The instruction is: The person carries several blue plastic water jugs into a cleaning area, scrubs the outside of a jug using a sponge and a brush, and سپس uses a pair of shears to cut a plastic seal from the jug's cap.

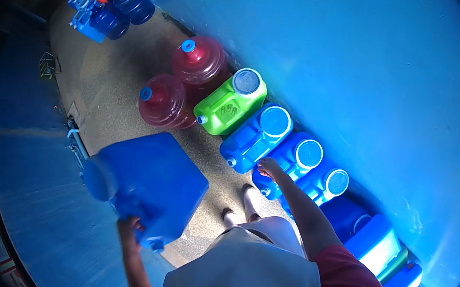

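My left hand (130,230) grips the handle of a large blue plastic water container (158,173), which is held tilted above the floor at the left. My right hand (269,168), fingers curled, is over the near end of a blue water container (292,157) in the row along the wall; whether it touches the handle I cannot tell. Just beyond stands another blue container (251,141) with a round lid, then a green container (232,105) marked with handwriting. Nearer me, a further blue container (315,181) has a round lid as well.
Two reddish round water bottles (164,102) stand past the green container. More bottles and jugs (120,7) cluster at the far end. Several containers (376,241) line the right side by the blue wall (369,74). A pipe (79,143) runs at the left wall's foot.
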`<state>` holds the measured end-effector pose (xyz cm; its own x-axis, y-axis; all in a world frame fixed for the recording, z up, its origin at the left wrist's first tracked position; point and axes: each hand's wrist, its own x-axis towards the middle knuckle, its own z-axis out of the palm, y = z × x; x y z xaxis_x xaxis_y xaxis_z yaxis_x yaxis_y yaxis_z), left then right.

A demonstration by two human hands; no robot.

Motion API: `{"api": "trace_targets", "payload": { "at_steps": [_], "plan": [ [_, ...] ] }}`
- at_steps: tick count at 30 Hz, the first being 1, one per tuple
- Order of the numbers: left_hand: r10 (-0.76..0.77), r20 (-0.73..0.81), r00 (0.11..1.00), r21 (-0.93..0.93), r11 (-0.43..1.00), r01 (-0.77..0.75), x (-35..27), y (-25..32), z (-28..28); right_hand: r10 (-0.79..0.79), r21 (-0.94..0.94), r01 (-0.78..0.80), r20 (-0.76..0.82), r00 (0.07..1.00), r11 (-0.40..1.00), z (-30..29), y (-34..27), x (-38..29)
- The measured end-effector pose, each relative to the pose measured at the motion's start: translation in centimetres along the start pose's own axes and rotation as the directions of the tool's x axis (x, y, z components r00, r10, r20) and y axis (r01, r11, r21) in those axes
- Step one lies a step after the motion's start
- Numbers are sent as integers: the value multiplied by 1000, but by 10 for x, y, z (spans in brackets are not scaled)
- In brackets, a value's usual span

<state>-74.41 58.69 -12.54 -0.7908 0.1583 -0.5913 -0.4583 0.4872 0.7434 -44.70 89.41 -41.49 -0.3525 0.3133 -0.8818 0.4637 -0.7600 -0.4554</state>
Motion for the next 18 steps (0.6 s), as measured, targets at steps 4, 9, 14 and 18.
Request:
{"api": "trace_targets", "payload": {
  "at_steps": [4,9,14,18],
  "plan": [
    [-11,-5,1000,-72,997,11,92,-112,76,-37,17,38,-87,996,999,29,-19,19],
    [42,-84,996,209,978,-24,165,-184,174,-37,32,56,-421,906,998,37,-19,60],
    [-4,-91,996,91,996,12,195,-214,218,97,70,-67,-671,735,995,78,-63,36],
    [102,23,994,-79,992,-100,204,-212,248,238,261,-99,-576,782,960,63,-48,50]
  ]
}}
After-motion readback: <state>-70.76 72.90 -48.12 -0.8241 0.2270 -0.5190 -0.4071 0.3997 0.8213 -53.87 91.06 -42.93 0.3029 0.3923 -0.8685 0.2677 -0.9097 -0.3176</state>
